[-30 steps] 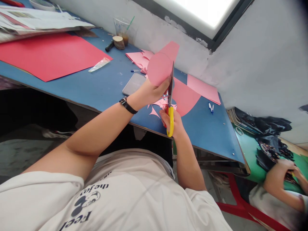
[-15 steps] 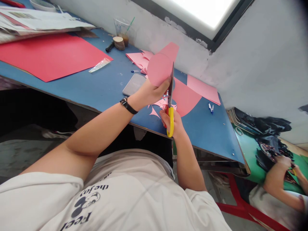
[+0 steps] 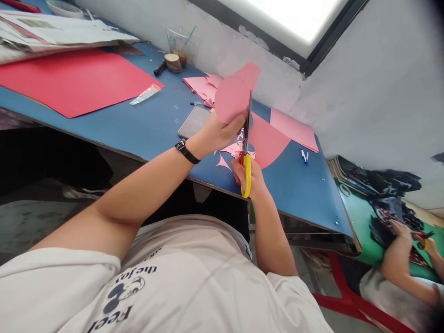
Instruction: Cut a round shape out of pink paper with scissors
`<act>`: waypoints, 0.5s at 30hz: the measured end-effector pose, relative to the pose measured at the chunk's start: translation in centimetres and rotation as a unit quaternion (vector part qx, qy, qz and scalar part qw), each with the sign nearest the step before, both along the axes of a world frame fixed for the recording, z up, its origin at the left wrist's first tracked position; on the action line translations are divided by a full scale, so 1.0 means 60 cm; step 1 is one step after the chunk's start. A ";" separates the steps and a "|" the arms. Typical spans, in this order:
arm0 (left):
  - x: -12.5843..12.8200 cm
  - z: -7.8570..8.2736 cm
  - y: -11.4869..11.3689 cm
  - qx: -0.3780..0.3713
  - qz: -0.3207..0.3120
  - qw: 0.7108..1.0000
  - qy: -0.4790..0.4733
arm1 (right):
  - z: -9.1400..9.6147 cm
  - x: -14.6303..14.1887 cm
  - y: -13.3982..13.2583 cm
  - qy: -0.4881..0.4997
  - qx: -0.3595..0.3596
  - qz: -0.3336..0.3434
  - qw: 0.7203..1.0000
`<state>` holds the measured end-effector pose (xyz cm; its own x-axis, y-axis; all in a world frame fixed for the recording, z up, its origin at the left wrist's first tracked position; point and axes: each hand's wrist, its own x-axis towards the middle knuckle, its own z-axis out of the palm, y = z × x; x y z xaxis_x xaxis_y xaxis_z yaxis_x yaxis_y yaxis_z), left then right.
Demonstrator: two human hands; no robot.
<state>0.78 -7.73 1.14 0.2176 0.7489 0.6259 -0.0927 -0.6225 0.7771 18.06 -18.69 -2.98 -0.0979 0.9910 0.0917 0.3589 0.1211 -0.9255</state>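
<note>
My left hand pinches a pink paper piece with a curved edge, held up above the blue table. In my right hand are scissors with yellow and red handles. Their blades point upward along the right edge of the paper, close to my left fingertips; the blades look nearly closed. Pink paper scraps lie beneath my hands. A larger pink sheet rests just right of the scissors, and a grey flat device lies partly behind my left wrist.
Red sheets and stacked papers cover the left of the blue table. A plastic cup and a wooden piece stand by the wall. Small blue-and-white items lie right. A co-worker's hand is at a green table.
My hands, the paper and the scissors keep almost the same pose. The view has shifted very slightly. At the green table, the co-worker's hands and scissors have moved a little apart from the dark material.
</note>
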 end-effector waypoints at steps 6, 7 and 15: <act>-0.001 0.002 -0.001 0.003 0.003 1.000 0.008 | 0.000 -0.001 0.001 0.004 -0.001 -0.006 1.000; -0.001 0.002 -0.002 0.003 0.003 1.000 0.010 | 0.001 -0.001 0.000 0.004 -0.001 -0.006 1.000; 0.001 -0.001 -0.001 -0.008 0.012 1.000 0.002 | 0.001 -0.001 -0.001 0.012 0.000 -0.003 1.000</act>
<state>0.81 -7.79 1.05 0.2029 0.7639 0.6126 -0.0745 -0.6118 0.7875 18.02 -18.73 -2.93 -0.0888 0.9916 0.0938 0.3372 0.1185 -0.9339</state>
